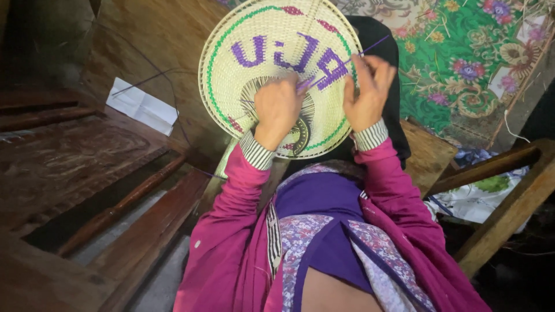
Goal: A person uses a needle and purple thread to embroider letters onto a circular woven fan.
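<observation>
Nearest, magenta sleeves with striped cuffs [255, 151] reached forward. The left hand [279, 108] was clenched on a round, pale woven straw fan with purple lettering [254, 34], steadying it above the lap. The right hand [367, 92] pinched a thin purple weaving strip [376, 43]. Pulled hard, that strip would likely snap. Beyond lay a green floral cloth [462, 52].

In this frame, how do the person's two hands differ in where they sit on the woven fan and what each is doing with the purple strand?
The left hand rests on the woven fan near its dark centre, fingers curled over the weave; the right hand sits at the fan's right edge. The right hand pinches the purple strand, which runs up past the rim; the left presses where that strand meets the weave. Both wear striped cuffs under magenta sleeves and touch the fan.
</observation>
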